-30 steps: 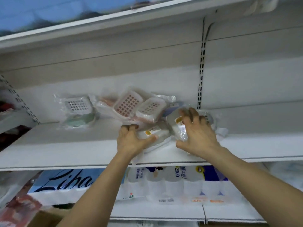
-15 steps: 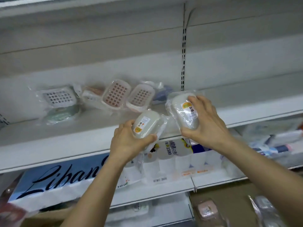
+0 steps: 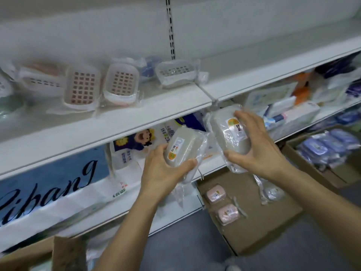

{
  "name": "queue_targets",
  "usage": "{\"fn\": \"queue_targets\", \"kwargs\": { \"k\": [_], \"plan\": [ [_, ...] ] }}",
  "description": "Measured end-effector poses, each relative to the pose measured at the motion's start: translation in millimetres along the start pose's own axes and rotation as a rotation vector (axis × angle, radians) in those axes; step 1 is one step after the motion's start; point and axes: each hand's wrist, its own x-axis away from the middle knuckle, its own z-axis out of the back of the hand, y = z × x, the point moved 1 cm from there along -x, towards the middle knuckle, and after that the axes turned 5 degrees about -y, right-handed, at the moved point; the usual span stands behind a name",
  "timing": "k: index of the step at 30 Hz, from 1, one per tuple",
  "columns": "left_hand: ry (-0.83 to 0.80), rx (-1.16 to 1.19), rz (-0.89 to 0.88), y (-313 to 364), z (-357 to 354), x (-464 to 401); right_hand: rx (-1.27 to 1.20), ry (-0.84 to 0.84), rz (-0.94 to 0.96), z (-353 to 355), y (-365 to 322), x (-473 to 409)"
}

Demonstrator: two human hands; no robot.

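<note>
My left hand (image 3: 162,171) grips a grey soap box in clear plastic wrap (image 3: 183,147), held in front of the lower shelf. My right hand (image 3: 256,147) grips a second wrapped grey soap box (image 3: 228,132) just to the right of it, a little higher. Both boxes carry a round orange and green label. The two boxes are close together but apart. On the white upper shelf (image 3: 136,122) behind them lie several wrapped soap dishes with grid lids, among them two pink ones (image 3: 82,89) and a grey one (image 3: 175,73).
A flat cardboard box (image 3: 252,212) on the floor holds two pink wrapped soap boxes (image 3: 221,204) and a clear one (image 3: 273,191). Another carton with blue packs (image 3: 328,145) stands at right. Tissue packs (image 3: 48,184) fill the lower shelf. A cardboard flap (image 3: 64,253) is at bottom left.
Both hands lifted a grey soap box off the upper shelf and brought them down and toward me, below shelf level. The view tilted down, revealing the cartons on the floor.
</note>
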Motion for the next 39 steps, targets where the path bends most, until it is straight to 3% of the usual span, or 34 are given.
{"fn": "queue_targets", "kwargs": {
  "k": [12,17,22,28,34,39],
  "plan": [
    [-0.257,-0.107,0.211,-47,-99,-23,0.003,-0.139,-0.299,-35,98,40],
    [-0.360,-0.175,0.239,-47,-168,-54,-0.103,-0.178,-0.475,-46,163,57],
    [-0.463,-0.301,0.264,-45,-266,-88,-0.305,-0.107,-0.783,-38,269,84],
    [-0.640,-0.701,0.077,-49,-402,-115,-0.501,-0.011,-1.153,-45,421,115],
    [-0.682,-0.629,0.249,-73,-535,-163,-0.537,0.090,-1.356,-82,536,122],
    [-0.664,-0.640,0.257,-101,-612,-201,-0.588,0.147,-1.413,-116,612,135]
  ]
}}
